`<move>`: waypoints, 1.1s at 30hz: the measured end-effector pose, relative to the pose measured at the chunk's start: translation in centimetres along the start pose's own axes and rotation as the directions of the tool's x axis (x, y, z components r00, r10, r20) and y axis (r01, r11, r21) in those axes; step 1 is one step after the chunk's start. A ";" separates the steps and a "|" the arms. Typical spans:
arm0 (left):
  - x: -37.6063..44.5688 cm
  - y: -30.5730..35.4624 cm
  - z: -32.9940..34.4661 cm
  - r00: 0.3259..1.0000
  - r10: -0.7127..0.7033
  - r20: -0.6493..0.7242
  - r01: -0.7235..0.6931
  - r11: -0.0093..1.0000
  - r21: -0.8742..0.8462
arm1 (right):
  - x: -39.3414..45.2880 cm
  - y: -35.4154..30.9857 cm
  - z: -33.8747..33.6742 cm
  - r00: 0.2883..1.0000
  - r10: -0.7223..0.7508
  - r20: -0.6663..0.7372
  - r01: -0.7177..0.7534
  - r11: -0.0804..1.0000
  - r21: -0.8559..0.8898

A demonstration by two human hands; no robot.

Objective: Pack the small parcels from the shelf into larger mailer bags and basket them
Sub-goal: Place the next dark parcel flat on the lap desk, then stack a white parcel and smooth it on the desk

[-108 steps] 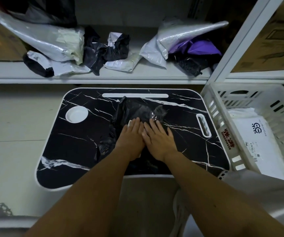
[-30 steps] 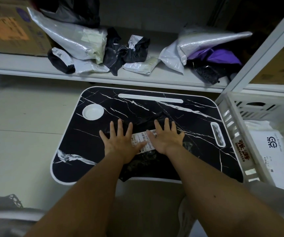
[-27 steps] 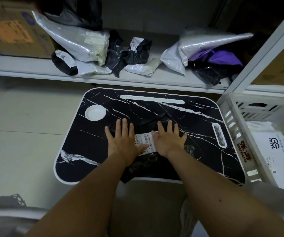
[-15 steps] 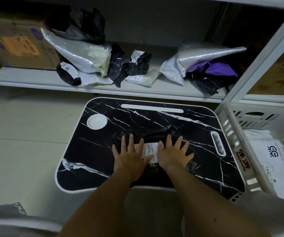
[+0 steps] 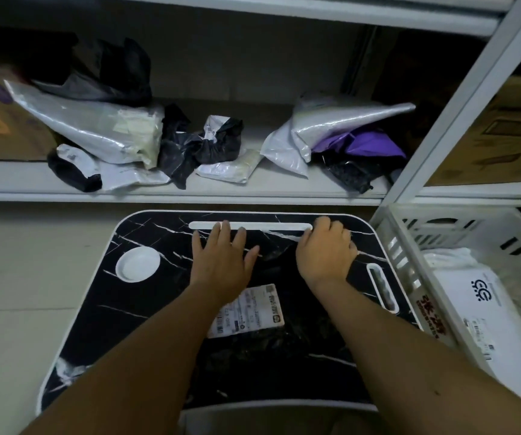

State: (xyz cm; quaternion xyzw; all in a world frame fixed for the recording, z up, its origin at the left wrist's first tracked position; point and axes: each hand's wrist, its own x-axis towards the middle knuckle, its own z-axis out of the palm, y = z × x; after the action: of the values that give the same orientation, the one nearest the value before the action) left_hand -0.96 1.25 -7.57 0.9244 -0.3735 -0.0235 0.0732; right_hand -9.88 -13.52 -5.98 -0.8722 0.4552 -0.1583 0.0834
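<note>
Fingers of the left hand (image 5: 220, 257) lay straight and flat on the black bag (image 5: 271, 346), while the right hand (image 5: 326, 254) curled its fingers around the bag's far edge.

Both hands worked at twelve o'clock on the black marble-patterned tray (image 5: 146, 312), close to its white slot (image 5: 249, 226). The bag's white label (image 5: 248, 310) faced up between the forearms, toward six o'clock. Small parcels (image 5: 221, 149) in grey, black and purple wrapping sat on the shelf (image 5: 190, 191) beyond the tray. At three o'clock stood the white basket (image 5: 406, 268), touching the tray's edge, with a white parcel (image 5: 485, 312) inside.
</note>
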 end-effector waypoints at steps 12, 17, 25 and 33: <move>17.9 7.0 -5.1 0.972 0.009 -0.236 -0.060 0.976 -0.208 | 17.2 1.5 -4.0 0.988 0.040 -0.152 0.001 0.965 0.262; 22.7 9.4 -6.3 0.974 -0.130 -0.184 0.023 0.871 -0.491 | 22.4 2.0 -4.5 0.997 0.068 -0.044 -0.052 0.951 0.306; 25.8 10.3 -5.5 0.985 -0.169 -0.014 0.096 0.625 -0.775 | 25.9 2.7 -4.7 0.994 0.057 0.088 -0.092 0.880 0.466; 24.1 9.6 -7.3 0.964 -0.255 -0.076 0.066 0.506 -0.860 | 23.6 1.8 -7.3 0.998 -0.024 -0.058 0.051 0.842 0.537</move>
State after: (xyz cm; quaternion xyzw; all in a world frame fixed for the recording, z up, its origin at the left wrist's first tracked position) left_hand 10.50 -21.44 1.43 0.7985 -0.2175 -0.1197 0.5484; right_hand -1.22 -33.92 5.07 -0.8184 0.3773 -0.3026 0.3102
